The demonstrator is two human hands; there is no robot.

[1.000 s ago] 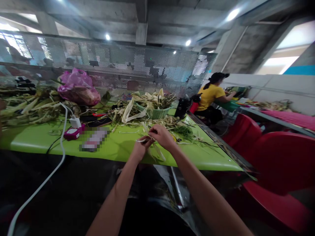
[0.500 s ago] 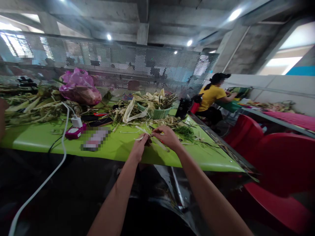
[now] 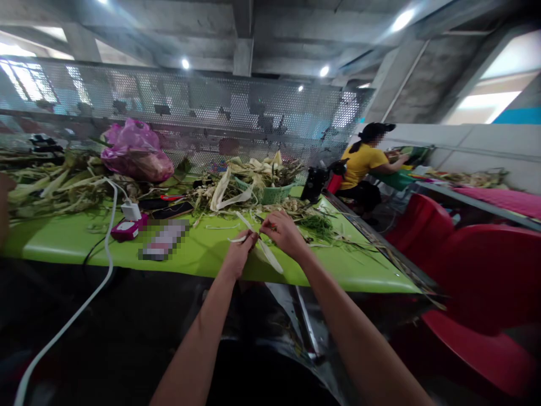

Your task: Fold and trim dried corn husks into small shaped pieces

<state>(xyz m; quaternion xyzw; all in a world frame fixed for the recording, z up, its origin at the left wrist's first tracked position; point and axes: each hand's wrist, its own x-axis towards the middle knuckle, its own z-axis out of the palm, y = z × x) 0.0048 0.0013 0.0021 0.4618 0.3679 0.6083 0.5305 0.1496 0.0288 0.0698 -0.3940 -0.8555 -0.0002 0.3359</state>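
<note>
Over the green-covered table [image 3: 177, 248], both hands meet around pale, narrow strips of dried corn husk. My left hand [image 3: 239, 256] is closed, pinching a corn husk strip [image 3: 270, 259] that slants down to the right past its fingertips. A shorter pale piece sticks out to the left of its thumb. My right hand [image 3: 285, 232] has its fingers pinched together at the strip, almost touching the left fingertips. A small dark tip shows beside the right fingers; what it belongs to is unclear. Behind the hands, a green basket [image 3: 276, 195] holds dried husks [image 3: 249, 172].
Left of the hands lie a phone [image 3: 173, 210], a blurred-out flat item [image 3: 164, 239] and a purple power block [image 3: 129, 227] with a white cable [image 3: 110, 248]. A pink bag [image 3: 135, 149] sits on more husks. Green strands [image 3: 316, 225] lie right. A person in yellow [image 3: 359, 166] works beyond red chairs [image 3: 486, 276].
The husk strip's lower end has swung down and toward me, showing more of its length. My right hand has shifted slightly up; my left hand stays nearly in place.
</note>
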